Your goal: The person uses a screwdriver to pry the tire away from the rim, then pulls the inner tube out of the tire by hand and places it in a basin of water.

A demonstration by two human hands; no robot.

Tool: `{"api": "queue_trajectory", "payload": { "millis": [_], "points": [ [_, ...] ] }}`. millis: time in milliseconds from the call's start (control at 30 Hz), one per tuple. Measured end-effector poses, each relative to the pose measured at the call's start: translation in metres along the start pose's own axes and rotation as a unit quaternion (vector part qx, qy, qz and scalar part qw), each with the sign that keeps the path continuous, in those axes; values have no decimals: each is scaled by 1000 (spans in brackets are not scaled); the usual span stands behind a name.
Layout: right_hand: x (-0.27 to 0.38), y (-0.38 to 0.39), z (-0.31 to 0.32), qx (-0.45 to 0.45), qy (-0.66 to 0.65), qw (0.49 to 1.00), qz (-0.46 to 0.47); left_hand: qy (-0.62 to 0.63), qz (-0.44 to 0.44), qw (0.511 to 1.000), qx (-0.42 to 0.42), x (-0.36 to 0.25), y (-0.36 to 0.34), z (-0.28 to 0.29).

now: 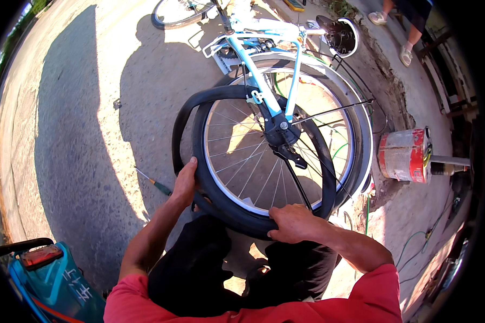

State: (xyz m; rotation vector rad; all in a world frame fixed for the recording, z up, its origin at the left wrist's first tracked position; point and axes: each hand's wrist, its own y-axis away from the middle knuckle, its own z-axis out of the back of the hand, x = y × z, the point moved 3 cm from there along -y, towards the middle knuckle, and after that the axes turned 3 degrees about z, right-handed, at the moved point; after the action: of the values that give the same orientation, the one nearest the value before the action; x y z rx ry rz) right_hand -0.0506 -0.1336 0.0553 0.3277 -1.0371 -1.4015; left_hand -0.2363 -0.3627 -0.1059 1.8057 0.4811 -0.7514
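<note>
A person's left hand grasps the side of a black tire on a light-blue bicycle's wheel, some fingers hidden behind the rubber. The right hand clasps the tire's lower edge beside the rim, its fingertips partly concealed. The tire stands just above the person's dark trousers; a looped inner tube partly covers the wheel. Above, another wheel is cut off, as is a bystander, visible only by the legs.
</note>
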Motion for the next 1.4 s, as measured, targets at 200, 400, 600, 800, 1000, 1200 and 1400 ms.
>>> {"api": "queue_trajectory", "payload": {
  "millis": [200,400,600,800,1000,1200,1400],
  "points": [
    [15,-28,0,0,-39,999,10,-12,49,998,32,15,26,-2],
    [27,-60,6,-2,-152,988,24,-15,36,999,37,34,46,-2],
    [28,-80,1,-52,-181,981,38,-55,75,993,68,32,64,-9],
    [19,-55,4,-92,-99,989,60,-46,62,995,65,8,26,5],
    [27,26,21,37,21,999,17,-41,29,998,-28,-45,24,-1],
    [43,53,25,27,25,999,20,-60,22,997,-48,-37,71,-7],
    [56,15,31,-15,-47,998,27,-15,19,999,-44,-27,84,-14]
  ]
}}
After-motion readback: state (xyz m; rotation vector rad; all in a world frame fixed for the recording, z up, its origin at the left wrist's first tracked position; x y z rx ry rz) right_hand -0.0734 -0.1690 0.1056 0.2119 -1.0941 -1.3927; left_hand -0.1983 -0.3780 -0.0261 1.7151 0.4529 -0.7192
